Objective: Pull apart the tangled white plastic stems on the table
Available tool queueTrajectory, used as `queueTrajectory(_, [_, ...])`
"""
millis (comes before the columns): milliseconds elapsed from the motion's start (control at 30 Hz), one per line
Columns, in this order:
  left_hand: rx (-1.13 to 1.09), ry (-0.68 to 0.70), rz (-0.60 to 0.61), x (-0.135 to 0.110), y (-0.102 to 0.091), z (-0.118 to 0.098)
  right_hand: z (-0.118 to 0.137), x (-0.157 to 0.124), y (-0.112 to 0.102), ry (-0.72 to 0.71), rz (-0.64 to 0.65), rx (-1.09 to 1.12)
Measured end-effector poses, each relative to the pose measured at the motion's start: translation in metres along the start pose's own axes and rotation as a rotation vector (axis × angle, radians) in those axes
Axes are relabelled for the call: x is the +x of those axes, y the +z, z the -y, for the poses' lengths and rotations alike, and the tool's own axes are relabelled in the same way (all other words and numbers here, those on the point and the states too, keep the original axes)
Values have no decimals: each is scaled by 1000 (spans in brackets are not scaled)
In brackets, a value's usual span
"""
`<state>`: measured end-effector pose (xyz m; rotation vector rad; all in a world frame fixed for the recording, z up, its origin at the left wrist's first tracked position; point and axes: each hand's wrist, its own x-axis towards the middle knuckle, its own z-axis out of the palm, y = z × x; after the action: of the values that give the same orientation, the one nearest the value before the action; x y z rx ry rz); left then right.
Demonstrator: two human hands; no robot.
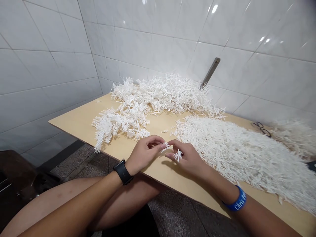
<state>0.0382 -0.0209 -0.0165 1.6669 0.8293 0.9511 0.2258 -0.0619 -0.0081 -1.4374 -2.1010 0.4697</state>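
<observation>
My left hand [142, 154] pinches a small cluster of thin white plastic-looking strands [166, 145] between thumb and fingertips. Close beside it, my right hand [189, 158] has its index fingertip at that same cluster. A small bundle of white strands [178, 155] sticks out from the right hand's curled fingers. Beyond my hands lies a tangled heap of branching white strands [170, 93], with an arm of it reaching toward the board's left front edge. To the right spreads a broad pile of short loose white strands [229, 141].
Everything rests on a tan board [76, 113] above my legs, against a tiled wall [172, 42]. A flat metal bar [209, 73] leans on the wall behind the heap. Dark-handled scissors [261, 129] lie at the back right. More white strands [296, 136] sit beyond them.
</observation>
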Motion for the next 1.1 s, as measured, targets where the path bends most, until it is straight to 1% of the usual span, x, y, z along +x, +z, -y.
queueTrajectory(167, [43, 56, 17, -3, 1, -2, -1, 2, 3, -10, -41, -44])
queueTrajectory(267, [58, 84, 18, -3, 1, -2, -1, 1, 4, -49, -28, -139])
queueTrajectory(333, [68, 75, 19, -2, 1, -2, -1, -1, 4, -92, -4, -174])
queueTrajectory(467, [25, -3, 27, 1, -1, 0, 2, -2, 3, -142, 40, -94])
queueTrajectory(567, [-16, -33, 61, 4, -2, 1, 5, 0, 1, -151, 31, -25])
queueTrajectory(700, [-28, -52, 88, 5, 0, 2, 6, 3, 0, -165, 9, -6])
queueTrajectory(1000, [27, -55, 43, 7, 3, 7, 1, 8, 5, -218, -61, -21])
queueTrajectory(1100, [17, -49, 45, 6, 3, 8, 1, 8, 7, -192, -83, -23])
